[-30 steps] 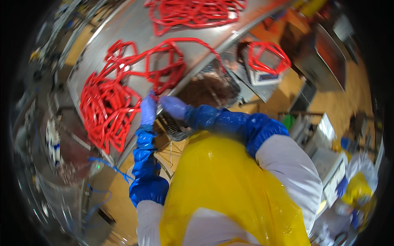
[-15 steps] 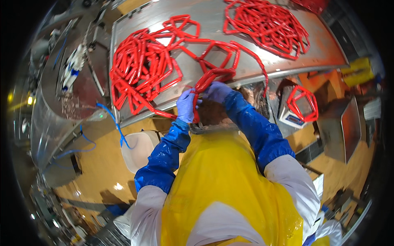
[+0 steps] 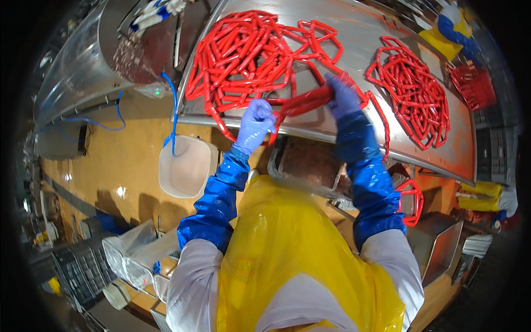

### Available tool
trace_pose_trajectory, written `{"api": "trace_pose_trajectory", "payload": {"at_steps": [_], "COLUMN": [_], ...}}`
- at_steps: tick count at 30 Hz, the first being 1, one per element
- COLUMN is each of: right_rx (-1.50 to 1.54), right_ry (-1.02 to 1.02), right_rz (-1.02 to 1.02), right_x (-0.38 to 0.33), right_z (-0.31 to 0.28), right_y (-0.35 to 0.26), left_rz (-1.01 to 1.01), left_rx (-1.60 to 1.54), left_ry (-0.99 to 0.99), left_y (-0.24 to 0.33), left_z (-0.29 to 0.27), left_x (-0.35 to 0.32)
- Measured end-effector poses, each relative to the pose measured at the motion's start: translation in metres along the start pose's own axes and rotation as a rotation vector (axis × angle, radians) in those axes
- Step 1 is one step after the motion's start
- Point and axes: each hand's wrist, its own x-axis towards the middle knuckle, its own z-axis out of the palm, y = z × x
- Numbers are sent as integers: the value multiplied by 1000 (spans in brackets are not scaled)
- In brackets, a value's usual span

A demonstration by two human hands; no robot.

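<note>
Both my hands wear thin purple gloves at the front edge of a metal table. My left hand [image 3: 256, 123] is closed at the near end of a bunch of red sausage links [image 3: 304, 103]. My right hand [image 3: 343, 98] grips the far end of that bunch, which is blurred by motion and stretched between my hands. A heap of linked red sausages [image 3: 243, 61] lies behind my left hand, its chain hanging over the edge beside my left wrist. More links [image 3: 326, 41] trail across the table behind my right hand, and one strand [image 3: 381, 124] hangs down to its right.
Another pile of red sausages [image 3: 412, 94] covers the right of the metal table [image 3: 337, 16]. Below the edge stand a white tub [image 3: 185, 166] and a metal container [image 3: 276, 157]. A blue hose [image 3: 175, 110] hangs left. A co-worker in a yellow apron [image 3: 442, 41] stands far right.
My hands have moved apart: the right has gone up and to the right, drawing out the sausage links between them. The whole view has turned, shifting the table and piles.
</note>
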Motion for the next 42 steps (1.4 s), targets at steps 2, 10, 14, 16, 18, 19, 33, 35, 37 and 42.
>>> {"api": "trace_pose_trajectory", "payload": {"at_steps": [2, 10, 14, 16, 18, 19, 33, 35, 37, 42], "right_rx": [-25, -185, -769, -976, -1161, -1251, -1509, -985, -911, -1452], "right_ry": [-170, -368, -360, -250, -139, -85, 24, -216, -465, -321], "right_rz": [0, -121, -337, -492, -639, -720, -1030, -800, -657, -761], "right_x": [-32, 12, 52, 79, 109, 120, 249, 273, 248, 244], "right_z": [41, 169, 121, 109, 93, 100, 168, 153, 166, 64], "right_y": [-69, -229, -364, -405, -427, -432, -262, -235, -178, -50], "left_rz": [10, 87, -215, 135, -277, -188, 129, 42, -86, -21], "left_rx": [152, 918, 739, 1333, 1342, 1477, 695, 1000, 1050, 1078], "left_ry": [16, -481, 57, 5, 219, 352, 411, 439, 427, 493], "left_y": [-19, -118, -55, -10, 39, 38, 179, 112, 57, -47], "left_z": [-38, -31, -130, -218, -268, -298, -130, -185, -224, -221], "left_x": [-3, -5, -31, -18, 2, 22, 275, 298, 266, 256]}}
